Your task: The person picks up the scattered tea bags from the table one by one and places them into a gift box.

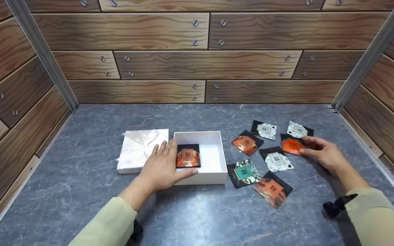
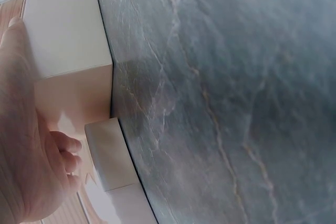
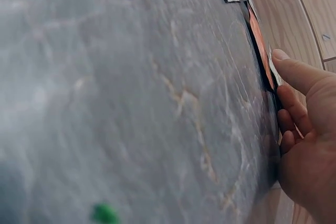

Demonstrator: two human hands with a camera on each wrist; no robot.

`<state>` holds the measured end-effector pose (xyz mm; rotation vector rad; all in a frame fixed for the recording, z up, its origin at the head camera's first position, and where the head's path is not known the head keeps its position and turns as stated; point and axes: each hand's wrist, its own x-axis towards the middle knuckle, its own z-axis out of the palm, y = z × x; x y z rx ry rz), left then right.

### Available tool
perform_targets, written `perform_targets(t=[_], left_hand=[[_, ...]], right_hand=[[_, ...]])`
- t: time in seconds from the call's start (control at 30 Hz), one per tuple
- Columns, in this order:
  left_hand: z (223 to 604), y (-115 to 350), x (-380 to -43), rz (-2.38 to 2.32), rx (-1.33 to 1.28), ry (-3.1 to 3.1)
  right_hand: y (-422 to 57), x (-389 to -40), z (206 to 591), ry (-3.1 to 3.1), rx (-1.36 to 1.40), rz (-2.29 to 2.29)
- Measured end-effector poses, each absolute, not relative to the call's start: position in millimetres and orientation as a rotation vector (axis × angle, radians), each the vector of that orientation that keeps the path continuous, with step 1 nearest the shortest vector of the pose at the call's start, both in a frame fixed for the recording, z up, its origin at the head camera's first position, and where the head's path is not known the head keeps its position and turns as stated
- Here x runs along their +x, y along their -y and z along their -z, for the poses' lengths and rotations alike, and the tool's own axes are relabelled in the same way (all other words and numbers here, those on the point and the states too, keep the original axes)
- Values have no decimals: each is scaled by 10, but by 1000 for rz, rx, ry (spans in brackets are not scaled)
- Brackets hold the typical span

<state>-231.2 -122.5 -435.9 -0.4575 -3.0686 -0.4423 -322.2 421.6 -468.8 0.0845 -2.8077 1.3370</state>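
My left hand (image 1: 161, 169) rests on the left side of an open white box (image 1: 200, 179), fingers straight along the wall and thumb across the front rim. Inside, against the box's left side, lies a black-and-orange square packet (image 1: 188, 155). In the left wrist view the same hand (image 2: 26, 145) lies against the box's pale side (image 2: 68, 24). My right hand (image 1: 327, 155), over at the right, pinches the edge of a bright orange packet (image 1: 291, 145) between thumb and fingers. The right wrist view has this packet (image 3: 260, 45) edge-on, beside the thumb (image 3: 299, 72).
A white lid (image 1: 132, 157) with a ribbon bow (image 1: 145, 140) stands left of the box. Several flat packets lie between box and right hand, among them a green one (image 1: 244, 173), a white one (image 1: 276, 160) and an orange one (image 1: 273, 189). Wood-patterned walls (image 1: 162, 65) enclose the grey marbled table (image 1: 80, 205).
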Motion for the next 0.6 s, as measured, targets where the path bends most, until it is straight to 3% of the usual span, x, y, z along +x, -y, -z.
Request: perform_targets(t=[0.6], left_hand=[[4370, 1223, -2317, 447, -448, 3085]], right_hand=[[-4208, -3241, 4623, 3014, 242, -1157]])
